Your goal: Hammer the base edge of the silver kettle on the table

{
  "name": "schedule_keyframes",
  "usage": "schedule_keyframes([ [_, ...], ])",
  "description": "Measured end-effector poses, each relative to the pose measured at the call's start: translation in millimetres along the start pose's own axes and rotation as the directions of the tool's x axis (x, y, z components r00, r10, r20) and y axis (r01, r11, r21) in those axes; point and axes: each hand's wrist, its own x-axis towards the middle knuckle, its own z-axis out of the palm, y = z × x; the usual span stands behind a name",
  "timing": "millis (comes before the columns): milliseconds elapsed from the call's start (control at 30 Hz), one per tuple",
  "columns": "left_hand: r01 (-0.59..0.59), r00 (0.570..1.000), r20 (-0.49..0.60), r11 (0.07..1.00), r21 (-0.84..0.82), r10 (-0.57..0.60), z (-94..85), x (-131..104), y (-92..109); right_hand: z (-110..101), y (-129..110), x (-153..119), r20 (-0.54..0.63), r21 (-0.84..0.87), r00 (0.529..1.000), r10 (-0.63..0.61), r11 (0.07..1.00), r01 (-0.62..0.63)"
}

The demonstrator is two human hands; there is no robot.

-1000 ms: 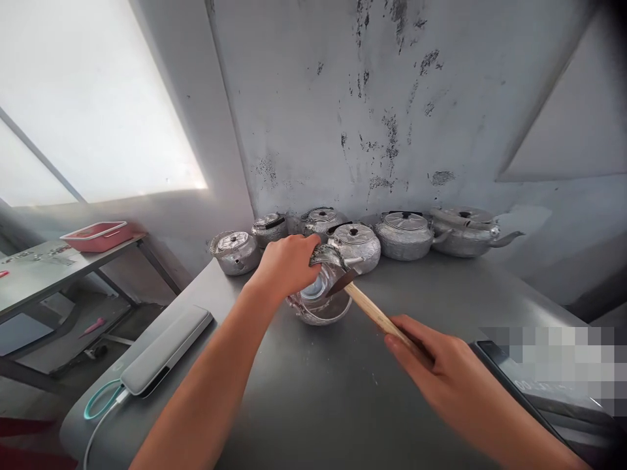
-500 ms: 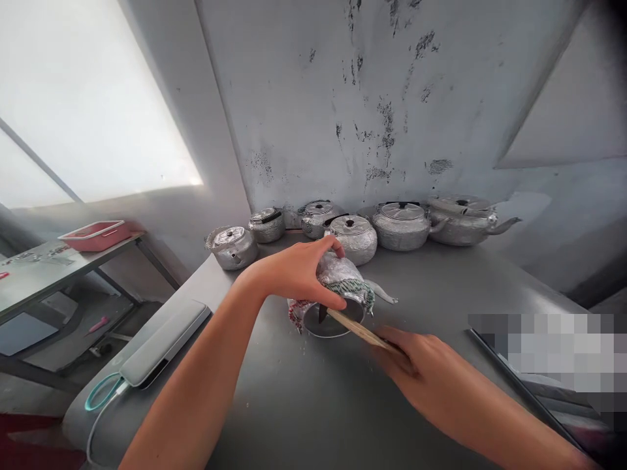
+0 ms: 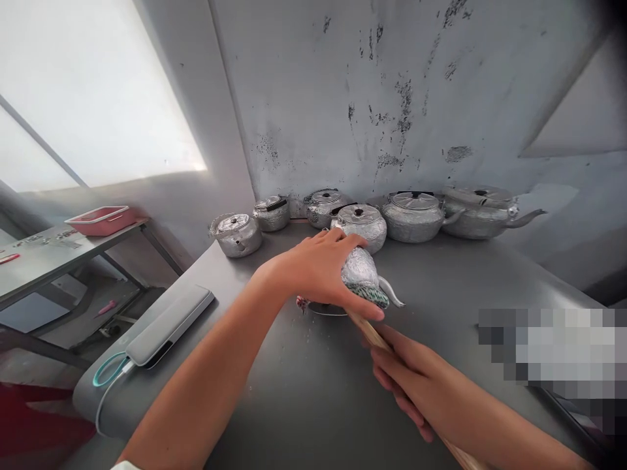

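Observation:
A small silver teapot (image 3: 361, 266) with a curved spout stands tipped on the grey table (image 3: 304, 405), its open mouth facing me. Green-and-white patterned material lies round its rim, and a bit of red shows at the left. My left hand (image 3: 321, 267) is spread over the teapot and grips its body, with the thumb by the rim. My right hand (image 3: 404, 375) is closed round a wooden handle (image 3: 369, 331) whose far end goes behind my left thumb at the pot's mouth. What is on that end is hidden.
Several silver teapots (image 3: 414, 219) line the back of the table by the stained wall. At the left lie a grey power bank (image 3: 171, 326) and its cable. A pink basket (image 3: 104, 222) sits on a side table. A blurred-out patch covers the right edge.
My left hand has shifted right and now covers more of the teapot's mouth. My right hand has moved along the wooden handle, whose lower end now shows below it. The view has shifted slightly.

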Motion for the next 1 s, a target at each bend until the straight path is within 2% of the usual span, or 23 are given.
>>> schedule_keyframes([
  [133, -0.007, 0.994, -0.108, 0.995, 0.097, 0.018, 12.8, 7, 8, 1, -3, 0, 0.012, 0.013, 1.0, 0.007, 1.0, -0.008],
  [267, -0.063, 0.971, -0.212, 0.969, 0.24, 0.115, 20.5, 7, 14, 2, -10, 1, 0.004, 0.033, 0.999, 0.049, 0.998, -0.049],
  [400, -0.141, 0.961, -0.209, 0.968, 0.206, 0.184, 24.3, -1, 6, 8, -19, 1, -0.005, 0.072, 0.99, 0.139, 0.988, -0.138],
  [600, -0.264, 0.89, -0.343, 0.953, 0.149, 0.3, 31.5, 0, -14, 13, -28, 12, -0.025, 0.107, 0.986, 0.167, 0.981, -0.163],
  [667, -0.271, 0.892, -0.335, 0.952, 0.142, 0.304, 30.5, 4, -15, 13, -26, 16, -0.027, 0.13, 0.987, 0.156, 0.98, -0.151],
  [833, -0.245, 0.931, -0.253, 0.964, 0.1, 0.263, 22.8, 6, -12, 17, -16, 13, -0.057, 0.173, 0.984, 0.167, 0.973, -0.155],
  [1000, -0.231, 0.92, -0.307, 0.97, 0.074, 0.242, 25.9, 8, -11, 24, -12, 5, -0.061, 0.167, 0.979, 0.193, 0.969, -0.181],
])
